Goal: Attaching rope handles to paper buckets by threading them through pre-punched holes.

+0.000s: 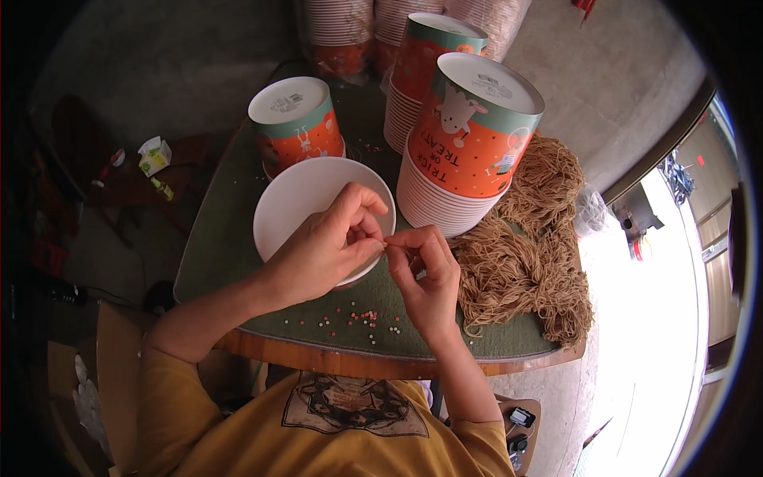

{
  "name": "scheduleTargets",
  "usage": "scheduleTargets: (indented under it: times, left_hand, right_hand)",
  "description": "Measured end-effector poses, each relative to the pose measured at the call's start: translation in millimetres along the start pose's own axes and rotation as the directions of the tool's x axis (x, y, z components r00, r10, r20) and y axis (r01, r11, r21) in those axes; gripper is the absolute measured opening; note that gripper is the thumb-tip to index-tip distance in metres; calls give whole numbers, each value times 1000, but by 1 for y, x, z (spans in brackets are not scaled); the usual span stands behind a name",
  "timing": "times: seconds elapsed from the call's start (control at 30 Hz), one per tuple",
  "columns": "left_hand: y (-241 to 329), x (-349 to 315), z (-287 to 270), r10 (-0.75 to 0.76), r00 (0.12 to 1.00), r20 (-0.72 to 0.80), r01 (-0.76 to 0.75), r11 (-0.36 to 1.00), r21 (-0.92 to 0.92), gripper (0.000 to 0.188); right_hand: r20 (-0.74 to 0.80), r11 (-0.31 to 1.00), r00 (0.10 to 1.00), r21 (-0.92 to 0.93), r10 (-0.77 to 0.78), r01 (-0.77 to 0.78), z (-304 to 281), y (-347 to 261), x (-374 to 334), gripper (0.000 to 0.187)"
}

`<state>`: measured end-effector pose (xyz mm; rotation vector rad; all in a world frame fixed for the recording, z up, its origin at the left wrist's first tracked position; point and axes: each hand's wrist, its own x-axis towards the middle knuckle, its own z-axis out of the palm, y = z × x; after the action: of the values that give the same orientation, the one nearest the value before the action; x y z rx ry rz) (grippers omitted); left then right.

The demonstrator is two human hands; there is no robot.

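My left hand (338, 238) and my right hand (427, 274) meet over the right side of an open white paper bucket (298, 195). Thumb and fingers of both are pinched together, almost touching. Whatever lies between the fingertips is too small to make out. The bucket faces up, showing its white inside, and my left hand and wrist cover part of its rim. To the right of my right hand lies a heap of tan cords (501, 274). Small red and white round bits (366, 318) are scattered on the green tabletop (226, 215) in front of me.
Behind the hands stands a tall stack of upside-down orange and green buckets (477, 135), with another stack (405, 71) behind it. A shorter stack (294, 123) is at the left. Wrapped buckets (338, 36) stand farther back. A cardboard box (119, 374) is at lower left.
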<state>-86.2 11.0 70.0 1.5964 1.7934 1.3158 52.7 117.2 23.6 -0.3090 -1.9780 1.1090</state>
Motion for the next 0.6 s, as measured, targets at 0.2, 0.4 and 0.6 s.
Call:
scheduleTargets:
  times: [0.2,0.4,0.6]
  left_hand:
    - [2,-2,4,48,997,-52,-46,998,43,29]
    - [-3,0,3,-9,1000,-12,8,998,-62,28]
    - [-7,4,0,-161,985,65,173,915,-365,25]
  right_hand:
    - [97,951,967,178,237,-251,1,0,-6,7]
    - [59,870,941,367,332,-330,5,2,-6,4]
    - [13,934,958,219,285,-281,5,-1,-7,11]
